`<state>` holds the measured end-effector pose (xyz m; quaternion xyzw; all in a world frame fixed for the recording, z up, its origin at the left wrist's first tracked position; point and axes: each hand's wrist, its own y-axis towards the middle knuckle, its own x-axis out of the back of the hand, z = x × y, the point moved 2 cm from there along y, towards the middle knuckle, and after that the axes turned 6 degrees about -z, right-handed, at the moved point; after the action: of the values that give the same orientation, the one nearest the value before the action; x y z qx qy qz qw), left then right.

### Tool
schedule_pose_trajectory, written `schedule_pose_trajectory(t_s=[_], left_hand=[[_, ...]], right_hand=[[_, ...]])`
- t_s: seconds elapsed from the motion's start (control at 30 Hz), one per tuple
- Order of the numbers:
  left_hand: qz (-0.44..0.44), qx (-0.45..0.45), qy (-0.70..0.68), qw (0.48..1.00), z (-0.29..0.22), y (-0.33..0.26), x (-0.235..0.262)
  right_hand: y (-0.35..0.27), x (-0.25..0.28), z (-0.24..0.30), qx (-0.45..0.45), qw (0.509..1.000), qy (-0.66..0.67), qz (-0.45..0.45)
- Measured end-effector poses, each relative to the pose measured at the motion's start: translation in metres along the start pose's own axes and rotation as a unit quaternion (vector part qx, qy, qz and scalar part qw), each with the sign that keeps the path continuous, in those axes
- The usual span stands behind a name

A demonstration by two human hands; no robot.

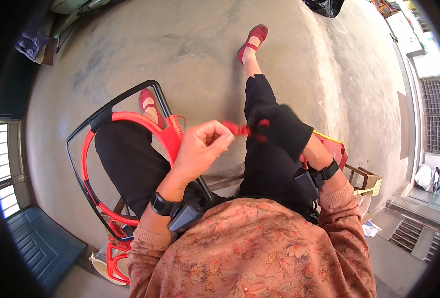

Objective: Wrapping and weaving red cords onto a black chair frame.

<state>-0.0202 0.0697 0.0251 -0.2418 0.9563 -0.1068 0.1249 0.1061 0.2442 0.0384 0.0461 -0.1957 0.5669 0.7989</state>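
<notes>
My bare left hand (200,149) is closed in a pinch, thumb against the curled fingers. A red strip (237,129), smeared by motion, stretches from its fingertips toward my right hand (279,130). A black glove covers my right hand, which is blurred, so its fingers cannot be made out; red shows at its fingertip side. Over my left thigh rests a black tube frame (88,119) with a curved red-wrapped hoop (135,117) inside it. The hoop's broad red part (171,136) lies just behind my left hand, and part of it is hidden there.
Below the frame, at the left, are more red frame parts (114,263) by a pale round container (101,268). To the right of my leg lie a red and yellow bag (335,149) and a wooden stool (363,179). A blue panel (41,243) stands lower left.
</notes>
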Motion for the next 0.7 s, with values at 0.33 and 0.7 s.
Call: schedule_pose_trajectory(t_s=[0.33,0.7], left_hand=[[0.005,0.025,-0.023,0.999,0.004,-0.002,0.005],[0.014,-0.018,-0.004,1.0,0.003,-0.002,0.002]], right_hand=[[0.002,-0.001,0.003,0.029,1.0,-0.006,-0.001],[-0.003,0.009,0.003,0.02,0.995,-0.047,0.09]])
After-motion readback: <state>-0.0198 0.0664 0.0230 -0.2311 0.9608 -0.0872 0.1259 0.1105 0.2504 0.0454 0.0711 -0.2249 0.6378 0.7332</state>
